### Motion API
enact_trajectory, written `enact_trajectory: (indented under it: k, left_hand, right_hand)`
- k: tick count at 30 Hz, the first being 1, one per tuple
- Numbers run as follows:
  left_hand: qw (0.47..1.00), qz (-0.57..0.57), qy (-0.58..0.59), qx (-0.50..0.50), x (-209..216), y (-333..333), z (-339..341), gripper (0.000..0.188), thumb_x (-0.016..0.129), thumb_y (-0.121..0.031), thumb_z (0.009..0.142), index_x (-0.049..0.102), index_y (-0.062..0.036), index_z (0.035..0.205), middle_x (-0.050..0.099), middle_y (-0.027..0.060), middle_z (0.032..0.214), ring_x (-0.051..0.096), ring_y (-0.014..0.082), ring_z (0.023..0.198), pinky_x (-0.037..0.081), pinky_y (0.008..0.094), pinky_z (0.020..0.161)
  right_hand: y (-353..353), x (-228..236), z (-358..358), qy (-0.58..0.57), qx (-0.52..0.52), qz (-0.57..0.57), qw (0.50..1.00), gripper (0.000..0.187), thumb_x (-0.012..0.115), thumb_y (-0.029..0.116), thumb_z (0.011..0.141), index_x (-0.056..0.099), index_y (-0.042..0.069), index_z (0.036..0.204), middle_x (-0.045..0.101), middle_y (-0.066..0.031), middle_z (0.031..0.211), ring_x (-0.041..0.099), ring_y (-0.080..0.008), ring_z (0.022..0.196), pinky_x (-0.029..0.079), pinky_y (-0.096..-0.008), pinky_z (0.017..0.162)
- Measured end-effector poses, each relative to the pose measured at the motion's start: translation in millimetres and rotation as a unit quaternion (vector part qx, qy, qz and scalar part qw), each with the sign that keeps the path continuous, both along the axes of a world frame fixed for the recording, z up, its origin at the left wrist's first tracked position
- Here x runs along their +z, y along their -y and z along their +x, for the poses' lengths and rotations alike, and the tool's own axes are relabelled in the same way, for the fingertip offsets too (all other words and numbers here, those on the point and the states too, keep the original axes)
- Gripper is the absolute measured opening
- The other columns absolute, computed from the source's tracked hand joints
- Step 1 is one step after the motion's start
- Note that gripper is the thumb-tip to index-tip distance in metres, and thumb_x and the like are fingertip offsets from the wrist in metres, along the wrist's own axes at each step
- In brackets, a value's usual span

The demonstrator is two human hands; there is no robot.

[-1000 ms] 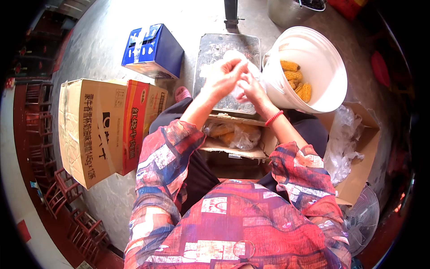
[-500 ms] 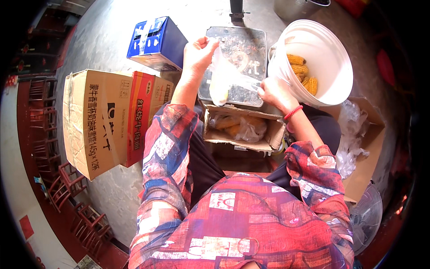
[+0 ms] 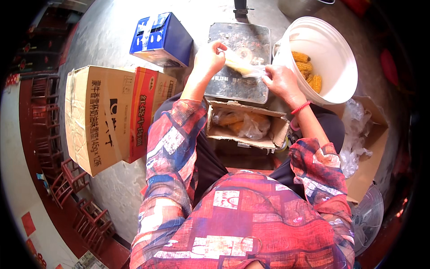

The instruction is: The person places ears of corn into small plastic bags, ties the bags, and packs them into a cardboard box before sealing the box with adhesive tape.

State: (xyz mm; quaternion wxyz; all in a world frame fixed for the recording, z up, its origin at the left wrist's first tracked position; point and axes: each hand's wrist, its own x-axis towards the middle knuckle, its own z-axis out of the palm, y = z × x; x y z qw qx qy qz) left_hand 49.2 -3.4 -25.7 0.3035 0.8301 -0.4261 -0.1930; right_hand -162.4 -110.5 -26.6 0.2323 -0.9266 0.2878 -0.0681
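Note:
Stretched level between my two hands is a clear plastic bag (image 3: 258, 71) with a pale yellow corn cob (image 3: 238, 65) inside. My left hand (image 3: 212, 58) pinches its left end, and my right hand (image 3: 282, 84), red band at the wrist, grips its right end. Below them lies the dark, worn top of a platform scale (image 3: 237, 92). Between my knees stands a small open carton (image 3: 281, 131) of bagged corn (image 3: 239, 123). To the right of the scale, a tilted white bucket (image 3: 333, 67) holds several bare yellow cobs (image 3: 304, 67).
On the left are a blue box (image 3: 175, 42) and a large brown carton (image 3: 96, 121) beside a red one (image 3: 144, 112). Plastic bags (image 3: 356, 134) lie in an open carton (image 3: 374, 143) at right, near a fan (image 3: 368, 215). A metal pail (image 3: 300, 6) stands far back.
The bag with the cob, which hung slanting down from my left hand, is now raised and pulled level. My hands are a little higher, and the view has shifted slightly.

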Motion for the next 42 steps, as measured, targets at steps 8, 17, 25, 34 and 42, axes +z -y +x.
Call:
enact_trajectory:
  k: [8,17,25,34,42]
  left_hand:
    - [0.991,0.092,0.092,0.009,11,-18,1,0.027,0.059,-0.024,0.075,0.062,-0.0133,0.1,0.064,0.0128,0.094,0.061,0.0289,0.091,0.047,0.0377,0.08]
    - [0.984,0.088,0.127,0.085,29,-20,5,0.057,0.059,-0.051,0.076,0.057,-0.0079,0.113,0.066,0.011,0.087,0.063,0.0262,0.087,0.048,0.0348,0.078]
    - [0.99,0.005,0.076,0.116,41,-23,9,0.044,0.048,-0.05,0.082,0.062,-0.0143,0.105,0.067,0.0112,0.087,0.063,0.0288,0.089,0.047,0.0368,0.08]
    - [0.992,-0.034,0.042,0.117,40,-32,25,0.048,0.055,-0.047,0.082,0.061,-0.0074,0.108,0.065,0.0127,0.091,0.062,0.0236,0.086,0.047,0.0318,0.077]
    - [0.99,0.138,0.015,0.001,40,-34,16,0.089,0.072,-0.062,0.053,0.051,-0.0047,0.117,0.062,0.0177,0.099,0.06,0.0275,0.096,0.046,0.033,0.083]
  right_hand:
    - [3,-6,0,0.025,0.043,0.026,0.998,0.017,0.059,0.019,0.072,0.061,0.01,0.086,0.061,-0.0107,0.075,0.06,-0.0296,0.071,0.047,-0.0417,0.061]
    - [2,16,7,0.074,0.034,0.094,0.992,0.045,0.059,0.016,0.069,0.053,0.015,0.114,0.056,-0.0076,0.062,0.057,-0.0259,0.058,0.045,-0.0386,0.054]
    - [19,22,5,0.159,-0.031,0.038,0.986,0.039,0.056,0.01,0.07,0.055,0.014,0.109,0.057,-0.0078,0.064,0.057,-0.0248,0.058,0.046,-0.0352,0.056]
    - [26,25,0,0.161,-0.087,0.047,0.982,0.022,0.059,0.024,0.08,0.06,0.011,0.097,0.06,-0.0101,0.068,0.058,-0.0232,0.061,0.046,-0.0326,0.058]
    - [21,15,5,0.046,-0.066,0.078,0.994,0.045,0.054,0.047,0.081,0.06,0.005,0.098,0.062,-0.0145,0.072,0.061,-0.0306,0.07,0.047,-0.0369,0.065]
